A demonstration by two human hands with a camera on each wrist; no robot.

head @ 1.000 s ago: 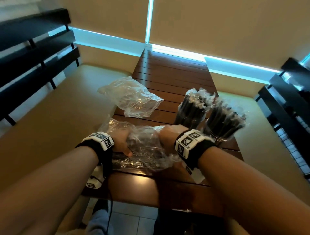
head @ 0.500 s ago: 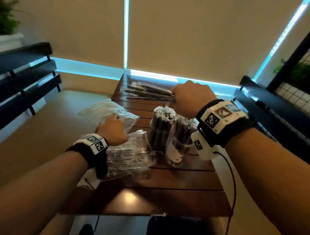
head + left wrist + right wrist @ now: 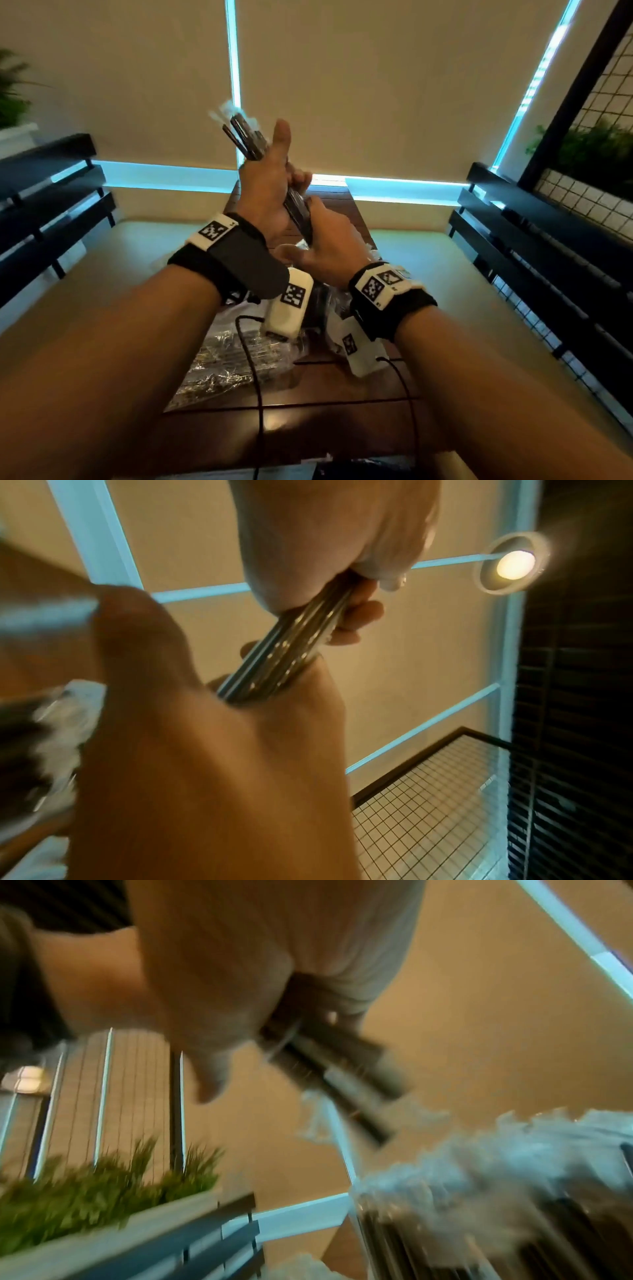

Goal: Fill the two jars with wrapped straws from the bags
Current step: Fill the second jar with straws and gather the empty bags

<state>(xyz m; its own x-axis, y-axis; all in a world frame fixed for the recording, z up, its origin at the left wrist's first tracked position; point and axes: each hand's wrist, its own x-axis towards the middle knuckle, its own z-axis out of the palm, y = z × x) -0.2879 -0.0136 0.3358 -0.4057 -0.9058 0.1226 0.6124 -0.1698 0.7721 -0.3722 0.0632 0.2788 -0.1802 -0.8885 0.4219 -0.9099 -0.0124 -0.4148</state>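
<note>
Above the table's [image 3: 308, 394] middle, we grip a bundle of wrapped straws [image 3: 255, 144] with left hand [image 3: 265, 192] and right hand [image 3: 329, 246]; next, we judge, lowering it into a jar.

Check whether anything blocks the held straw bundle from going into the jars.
Can't confirm. Both hands, left and right, grip the straw bundle above the table. The wrists hide the jars in the head view.

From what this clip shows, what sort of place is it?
Probably a café or restaurant booth: a slatted wooden table between two cushioned benches with dark slatted backs, roller blinds behind, and planter greenery.
</note>
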